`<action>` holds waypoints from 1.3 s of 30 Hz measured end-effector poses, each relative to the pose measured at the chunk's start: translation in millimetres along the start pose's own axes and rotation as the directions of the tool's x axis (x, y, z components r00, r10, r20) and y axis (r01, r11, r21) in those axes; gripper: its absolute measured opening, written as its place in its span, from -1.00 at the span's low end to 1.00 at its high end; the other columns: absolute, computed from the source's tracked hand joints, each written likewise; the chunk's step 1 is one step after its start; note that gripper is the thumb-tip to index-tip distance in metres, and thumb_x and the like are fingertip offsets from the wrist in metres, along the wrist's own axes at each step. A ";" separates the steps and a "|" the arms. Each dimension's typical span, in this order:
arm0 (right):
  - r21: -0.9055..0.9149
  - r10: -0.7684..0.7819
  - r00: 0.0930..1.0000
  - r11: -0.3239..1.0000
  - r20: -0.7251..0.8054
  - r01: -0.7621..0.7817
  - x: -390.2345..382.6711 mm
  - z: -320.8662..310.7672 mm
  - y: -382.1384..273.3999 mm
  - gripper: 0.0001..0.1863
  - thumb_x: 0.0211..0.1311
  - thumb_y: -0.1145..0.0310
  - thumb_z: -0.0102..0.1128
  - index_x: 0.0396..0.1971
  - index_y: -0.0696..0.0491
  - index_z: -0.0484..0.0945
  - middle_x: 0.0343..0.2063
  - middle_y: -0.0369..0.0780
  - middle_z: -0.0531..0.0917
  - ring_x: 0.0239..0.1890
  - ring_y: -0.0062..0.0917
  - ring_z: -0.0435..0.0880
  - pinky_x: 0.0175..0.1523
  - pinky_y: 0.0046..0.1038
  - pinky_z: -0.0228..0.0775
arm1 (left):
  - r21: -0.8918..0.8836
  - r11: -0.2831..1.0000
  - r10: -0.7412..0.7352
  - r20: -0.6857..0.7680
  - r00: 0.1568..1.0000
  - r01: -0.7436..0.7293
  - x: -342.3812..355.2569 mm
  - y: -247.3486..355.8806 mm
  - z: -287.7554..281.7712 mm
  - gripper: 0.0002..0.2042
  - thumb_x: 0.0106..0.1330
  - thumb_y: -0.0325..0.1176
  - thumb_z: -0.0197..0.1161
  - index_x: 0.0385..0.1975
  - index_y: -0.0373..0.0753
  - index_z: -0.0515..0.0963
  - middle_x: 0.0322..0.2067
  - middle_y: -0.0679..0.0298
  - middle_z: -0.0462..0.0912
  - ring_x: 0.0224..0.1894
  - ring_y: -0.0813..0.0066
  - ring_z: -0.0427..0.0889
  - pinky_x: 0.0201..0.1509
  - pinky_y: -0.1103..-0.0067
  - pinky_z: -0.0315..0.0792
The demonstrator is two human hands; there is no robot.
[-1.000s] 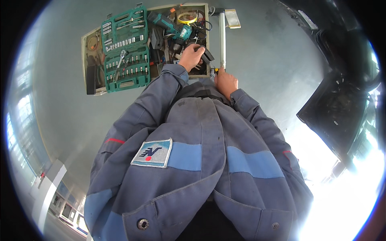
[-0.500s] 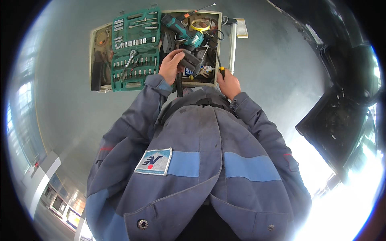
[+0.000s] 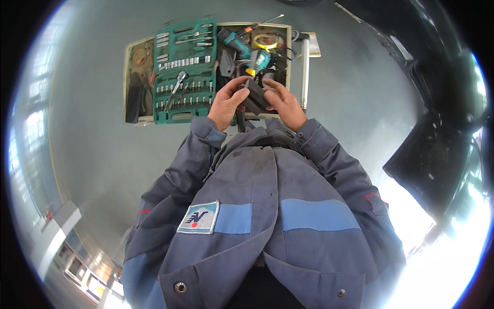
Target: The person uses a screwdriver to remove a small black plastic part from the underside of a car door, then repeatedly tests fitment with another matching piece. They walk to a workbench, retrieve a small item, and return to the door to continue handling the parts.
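Observation:
Both hands meet over the near edge of a tool box. My left hand (image 3: 225,105) grips a dark grey, block-shaped piece (image 3: 257,95) from its left side, thumb on top. On the other side, my right hand (image 3: 286,106) has its bent fingers against the same piece. The piece is tilted, with a ridge or channel along it; its exact kind cannot be made out. Just beyond it lies a teal power tool (image 3: 260,60) with a yellow part. Any small thing beneath the fingers is hidden.
A green socket set case (image 3: 186,111) lies unfolded across the box, with a ratchet (image 3: 180,78) on it. The box (image 3: 126,77) also holds a yellow ring-shaped roll (image 3: 265,41) and an orange-handled screwdriver (image 3: 252,27). Black glossy panels (image 3: 427,154) stand at the right.
My right hand has moved left and up from the box's right side onto the dark piece. The yellow-and-black-handled tool it held no longer shows. The dark piece has turned in my left hand.

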State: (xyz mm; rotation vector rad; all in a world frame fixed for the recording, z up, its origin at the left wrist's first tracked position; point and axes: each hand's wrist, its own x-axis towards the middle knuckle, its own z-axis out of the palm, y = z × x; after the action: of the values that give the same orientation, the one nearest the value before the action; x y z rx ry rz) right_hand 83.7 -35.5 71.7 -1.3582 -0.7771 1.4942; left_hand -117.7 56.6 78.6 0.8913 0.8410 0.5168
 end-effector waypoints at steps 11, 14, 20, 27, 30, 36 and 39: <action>0.062 -0.083 0.938 0.992 -0.336 0.110 -64.0 -77.9 -6.9 -0.40 0.31 0.43 0.34 0.27 0.20 0.29 -0.03 -0.18 0.54 -0.17 -0.60 0.59 -0.01 -0.52 0.51 | 0.043 0.998 -0.054 0.155 0.987 0.048 17.3 -21.1 58.7 -0.50 0.40 -0.54 0.06 0.36 -0.28 0.31 0.19 0.24 0.47 0.15 0.45 0.53 0.26 0.47 0.48; 0.133 -0.085 0.942 0.982 -0.324 0.134 -90.8 -117.7 -3.3 -0.44 0.31 0.45 0.33 0.27 0.12 0.34 -0.10 -0.19 0.54 -0.36 -0.68 0.55 -0.25 -0.56 0.50 | 0.088 0.990 -0.127 0.178 0.976 0.113 16.1 -36.7 74.2 -0.47 0.33 -0.55 0.07 0.35 -0.30 0.32 0.22 0.22 0.46 0.19 0.38 0.52 0.26 0.41 0.48; -0.407 -0.209 0.863 0.913 -0.460 0.003 -166.4 -225.6 9.5 -0.59 0.29 0.29 0.21 0.11 0.04 0.44 -0.09 0.06 0.66 -0.07 0.01 0.67 0.04 -0.12 0.50 | 0.762 0.638 -0.337 0.407 0.849 -0.112 26.8 -55.2 170.0 -0.51 0.11 -0.52 0.13 0.14 -0.38 0.52 -0.02 0.13 0.64 0.10 0.34 0.60 0.19 0.45 0.47; -0.609 -0.264 0.896 0.793 -0.358 -0.010 -271.2 -360.0 48.5 -0.69 0.13 0.15 0.36 -0.23 0.05 0.67 -0.27 -0.10 0.72 -0.19 -0.13 0.68 -0.05 -0.19 0.53 | 0.808 0.583 -0.644 0.526 0.555 -0.089 95.6 -76.2 338.6 -0.64 0.40 -0.18 0.30 -0.04 -0.39 0.58 -0.29 0.29 0.63 -0.22 0.55 0.53 -0.04 0.57 0.43; -0.514 -0.336 0.843 0.854 -0.420 0.085 -292.3 -381.5 52.2 -0.65 0.12 0.10 0.38 -0.24 0.06 0.71 -0.26 -0.09 0.73 -0.17 -0.18 0.69 -0.03 -0.21 0.54 | 0.869 0.408 -0.709 0.495 0.502 -0.280 124.1 -82.5 402.2 -0.63 0.43 -0.12 0.29 -0.08 -0.37 0.61 -0.34 0.35 0.61 -0.24 0.63 0.49 -0.10 0.60 0.42; -0.051 0.025 0.783 0.996 -0.622 -0.073 -275.3 -416.2 59.7 -0.36 0.28 -0.19 0.27 -0.01 0.14 0.56 -0.22 0.01 0.72 -0.11 -0.18 0.71 -0.01 -0.18 0.50 | 0.719 0.687 -0.636 0.665 0.391 -0.105 172.8 -100.4 491.9 -0.73 0.40 -0.35 0.22 0.00 -0.28 0.40 -0.24 0.26 0.58 -0.18 0.59 0.53 0.01 0.57 0.45; -0.004 0.040 0.670 0.998 -0.741 -0.064 -271.4 -454.1 57.2 -0.49 0.33 0.01 0.24 -0.01 0.17 0.52 -0.23 -0.04 0.74 -0.13 -0.21 0.72 -0.03 -0.21 0.52 | 0.685 0.726 -0.635 0.701 0.326 -0.059 209.2 -110.2 540.8 -0.77 0.32 -0.39 0.20 -0.11 -0.25 0.38 -0.26 0.23 0.60 -0.22 0.59 0.55 -0.06 0.57 0.47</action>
State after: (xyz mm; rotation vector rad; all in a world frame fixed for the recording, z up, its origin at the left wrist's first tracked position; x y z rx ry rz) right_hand 498.1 -367.6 38.5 -1.8347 -0.2204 0.8137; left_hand 449.1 -107.5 90.5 1.3614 0.0367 -0.7103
